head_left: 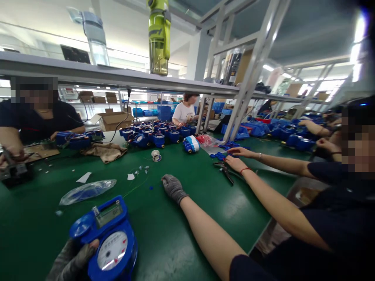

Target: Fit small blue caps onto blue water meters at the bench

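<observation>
- Left hand [70, 260], gloved: clamped on 1 blue meter [113, 249], at the near left of the green table [178, 242].
- Right hand [173, 188], gloved: curled at the table; cannot tell whether it grips anything.
- Beyond the meter: 1 clear bag [88, 191].
- Beyond the right hand: 1 spool [156, 156].

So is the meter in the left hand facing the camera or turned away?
Facing the camera: the meter shows its white dial and grey display, with the left hand gripping its side.

Left hand [70, 259], fingers [84, 255] gripping blue meter [113, 249]; right hand [173, 188] over green table [164, 238], near spool [156, 153].
</observation>
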### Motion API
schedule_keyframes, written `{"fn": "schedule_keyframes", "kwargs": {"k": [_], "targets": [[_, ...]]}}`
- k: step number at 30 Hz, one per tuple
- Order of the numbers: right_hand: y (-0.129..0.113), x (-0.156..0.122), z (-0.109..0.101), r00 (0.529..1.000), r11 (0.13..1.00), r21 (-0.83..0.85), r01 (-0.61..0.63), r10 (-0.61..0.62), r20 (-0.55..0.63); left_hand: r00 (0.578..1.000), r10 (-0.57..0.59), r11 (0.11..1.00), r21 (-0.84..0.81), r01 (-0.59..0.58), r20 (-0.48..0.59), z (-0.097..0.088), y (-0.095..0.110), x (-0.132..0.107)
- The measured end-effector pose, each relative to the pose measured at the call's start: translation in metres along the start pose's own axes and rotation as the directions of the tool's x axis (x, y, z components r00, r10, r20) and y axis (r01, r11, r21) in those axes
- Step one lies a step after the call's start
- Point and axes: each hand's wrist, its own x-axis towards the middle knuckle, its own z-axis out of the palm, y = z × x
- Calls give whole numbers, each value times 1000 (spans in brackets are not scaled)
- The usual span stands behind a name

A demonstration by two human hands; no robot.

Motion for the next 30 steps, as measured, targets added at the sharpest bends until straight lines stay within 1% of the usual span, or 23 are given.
{"fn": "schedule_keyframes", "kwargs": {"k": [2, 4, 10, 14, 16, 19, 23, 25, 27, 28, 30], "targets": [[7, 1, -1, 999, 998, 51, 43, -44, 11, 1000, -17, 1000, -12, 17, -6, 5, 7, -9], [11, 2, 0, 997, 994, 82, 75, -77, 20, 1000, -12, 1000, -21, 12, -17, 7, 10, -12], [2, 3, 3, 995, 994, 63, 95, -96, 22, 999, -14, 1000, -27, 13, -43, 1, 5, 1], [-3, 1, 2, 998, 998, 25, 55, -55, 27, 989, 122, 992, -2, -123, -80, 0, 2, 3], [-5, 1, -1, 999, 999, 16, 35, -36, 37, 988, 150, 989, -1, -151, -45, 0, 3, 0], [-6, 0, -5, 998, 1000, 16, 20, -21, 59, 988, 143, 990, -21, -142, 52, 0, 5, -4], [-7, 1, -11, 997, 999, 41, 21, -25, 78, 984, 149, 988, -41, -146, 98, -3, 4, -4], [-13, -2, -14, 997, 998, 63, 21, -25, 70, 986, 139, 989, -62, -134, 91, -2, 3, -4], [-25, -7, -17, 997, 995, 95, 43, -50, 67, 987, 139, 988, -80, -133, 79, -1, 4, -4], [-34, -12, -19, 994, 989, 126, 76, -85, 67, 987, 142, 987, -83, -137, 71, 0, 5, -4], [-56, -24, -20, 975, 948, 249, 198, -217, 51, 987, 145, 987, -73, -140, 65, 1, 5, -4]]}}
